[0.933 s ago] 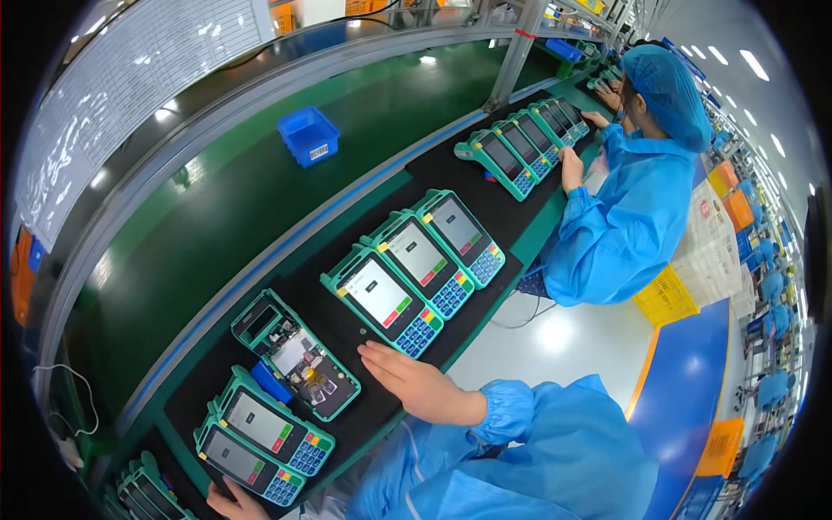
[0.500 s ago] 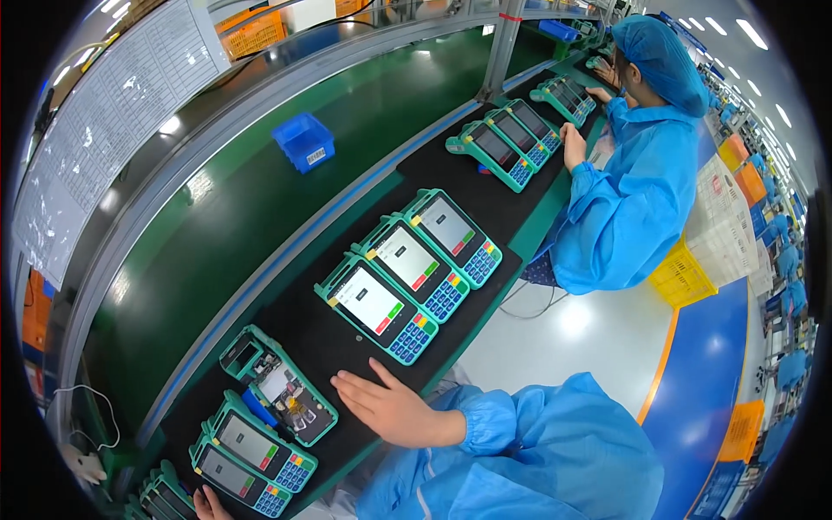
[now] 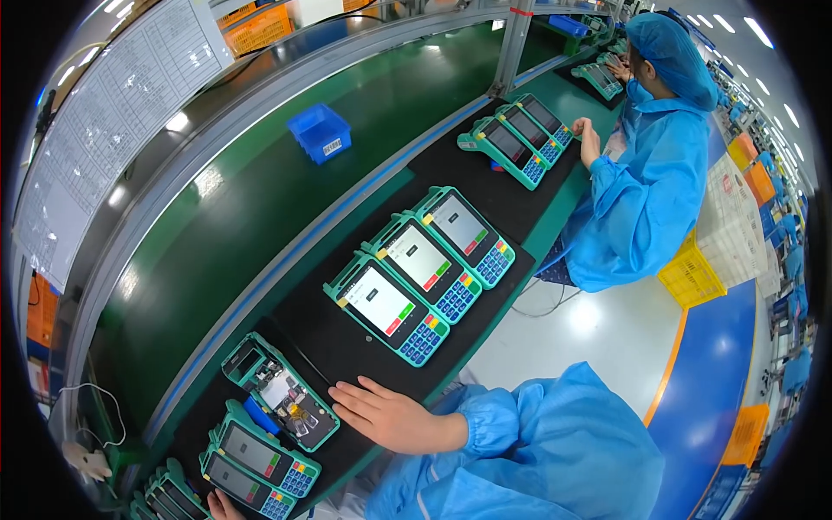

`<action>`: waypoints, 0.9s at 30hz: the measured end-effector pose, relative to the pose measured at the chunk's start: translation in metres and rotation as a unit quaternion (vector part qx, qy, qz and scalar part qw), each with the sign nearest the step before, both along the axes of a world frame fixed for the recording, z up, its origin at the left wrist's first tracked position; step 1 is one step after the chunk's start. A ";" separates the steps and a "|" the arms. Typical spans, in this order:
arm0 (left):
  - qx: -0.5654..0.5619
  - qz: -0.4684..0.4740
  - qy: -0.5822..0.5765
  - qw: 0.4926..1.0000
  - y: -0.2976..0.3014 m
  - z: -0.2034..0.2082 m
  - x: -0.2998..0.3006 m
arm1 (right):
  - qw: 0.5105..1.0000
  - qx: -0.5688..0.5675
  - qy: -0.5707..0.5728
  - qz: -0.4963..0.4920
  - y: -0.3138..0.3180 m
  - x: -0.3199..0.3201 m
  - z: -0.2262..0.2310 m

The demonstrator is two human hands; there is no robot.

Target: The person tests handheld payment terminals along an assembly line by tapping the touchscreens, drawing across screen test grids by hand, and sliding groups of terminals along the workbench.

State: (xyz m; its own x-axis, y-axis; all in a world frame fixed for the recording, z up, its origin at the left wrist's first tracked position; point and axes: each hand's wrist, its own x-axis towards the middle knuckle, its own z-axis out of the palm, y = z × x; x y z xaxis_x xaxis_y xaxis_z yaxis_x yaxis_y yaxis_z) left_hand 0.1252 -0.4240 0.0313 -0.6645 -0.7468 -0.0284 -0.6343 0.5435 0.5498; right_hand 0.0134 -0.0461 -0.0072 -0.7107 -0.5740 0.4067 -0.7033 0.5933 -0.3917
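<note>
My right hand (image 3: 394,419) lies open, fingers stretched toward the left, over the black mat beside an opened payment terminal (image 3: 299,407). That terminal shows bare inner parts and green edges. Its fingertips are close to the terminal's right edge; whether they touch it I cannot tell. At the lower edge, only the fingers of my left hand (image 3: 224,506) show, extended beside a payment terminal with a dark screen (image 3: 230,478). A similar terminal (image 3: 260,449) stands against it. Right of the opened unit, three payment terminals (image 3: 422,260) with lit screens and blue keypads stand in a row.
More terminals (image 3: 165,498) sit at the lower left. A blue bin (image 3: 320,133) rests on the green belt (image 3: 217,199) beyond the rail. At the upper right, a co-worker in blue (image 3: 646,182) stands by other terminals (image 3: 511,152). A yellow crate (image 3: 693,273) is behind them.
My right hand has shifted slightly left, nearer the opened terminal. The co-worker's terminal has moved farther along the bench, and their near hand is now raised. The whole view has shifted slightly.
</note>
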 end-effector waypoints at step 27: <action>0.296 -0.061 0.196 0.933 -0.032 -0.039 0.006 | 0.988 -0.017 -0.005 -0.156 -0.023 0.032 0.014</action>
